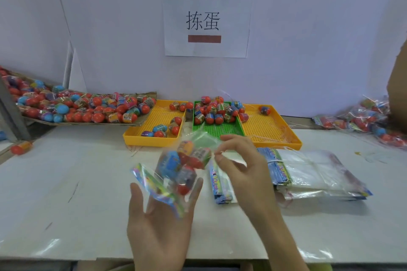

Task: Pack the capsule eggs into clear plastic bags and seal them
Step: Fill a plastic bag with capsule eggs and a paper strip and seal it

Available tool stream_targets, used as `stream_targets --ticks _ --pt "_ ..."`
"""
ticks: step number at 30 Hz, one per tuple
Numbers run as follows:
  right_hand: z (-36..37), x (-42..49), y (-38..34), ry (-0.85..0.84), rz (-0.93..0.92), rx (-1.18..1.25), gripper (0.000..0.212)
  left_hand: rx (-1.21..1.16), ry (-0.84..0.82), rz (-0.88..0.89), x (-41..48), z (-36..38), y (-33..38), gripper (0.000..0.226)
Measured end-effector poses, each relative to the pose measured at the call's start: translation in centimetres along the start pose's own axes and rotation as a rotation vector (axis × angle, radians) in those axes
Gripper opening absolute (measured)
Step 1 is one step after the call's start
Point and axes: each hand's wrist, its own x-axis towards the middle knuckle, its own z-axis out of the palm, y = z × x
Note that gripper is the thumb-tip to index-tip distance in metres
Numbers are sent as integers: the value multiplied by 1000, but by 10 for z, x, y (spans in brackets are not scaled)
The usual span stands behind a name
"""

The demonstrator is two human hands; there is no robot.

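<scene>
A clear plastic bag [176, 169] holding several capsule eggs hangs blurred above the table's middle. My left hand [158, 222] is under it, palm up with fingers spread, the bag's printed header against my fingertips. My right hand [240, 167] pinches the bag's top corner between thumb and forefinger. Loose capsule eggs [211, 110] fill the green tray [229, 131]. Others lie in the left yellow tray [154, 121]. The right yellow tray [271, 130] holds one egg.
A cardboard sheet [77, 105] at the left carries a big heap of eggs. Stacks of empty clear bags [308, 169] lie to the right of my hands. Packed bags [363, 119] pile at the far right. One egg [21, 147] lies at the table's left edge.
</scene>
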Motion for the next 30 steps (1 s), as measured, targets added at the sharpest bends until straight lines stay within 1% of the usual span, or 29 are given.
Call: stream_targets --ticks 3,6,8,9,10,12,13,15,17,18,19,20,21,23,24,27,28,30 --pt "-17 15 -6 4 -25 88 17 104 -106 -178 0 3 2 95" --pt "-28 22 -4 -83 -65 65 18 321 -57 -224 6 10 -4 80" --pt "-31 22 -2 -139 -85 34 18 504 -6 -221 7 12 -11 78" --pt "-30 21 0 -163 -93 9 17 589 -8 -197 8 11 -14 76" --pt "-29 19 1 -185 -100 -28 17 654 -24 -158 7 10 -17 64" --pt "-25 14 4 -207 -107 -94 18 738 -23 -62 6 9 -20 55" --pt "-24 12 5 -205 -88 -94 20 744 -6 -14 6 6 -21 50" --pt "-24 7 7 -201 14 -7 27 704 25 55 6 4 -20 41" --pt "-27 5 7 -256 140 41 34 664 41 107 5 3 -19 40" --pt "-29 4 8 -296 180 29 32 650 58 136 5 3 -19 40" --pt "-30 3 8 -320 197 12 24 642 73 157 4 5 -19 40" --pt "-30 2 8 -313 198 -1 15 641 86 171 4 5 -19 39" --pt "-30 1 8 -280 184 -9 10 643 101 183 4 5 -19 34" --pt "-29 1 9 -192 145 -42 15 634 129 203 4 6 -19 19" --pt "-28 1 10 -162 134 -58 16 626 141 217 4 7 -19 15" --pt "-24 0 13 -106 131 -94 15 620 175 267 3 8 -20 24" --pt "-22 0 14 -89 134 -108 15 609 188 274 3 8 -20 25" --pt "-19 -2 15 -63 139 -106 15 586 193 278 3 9 -20 18"
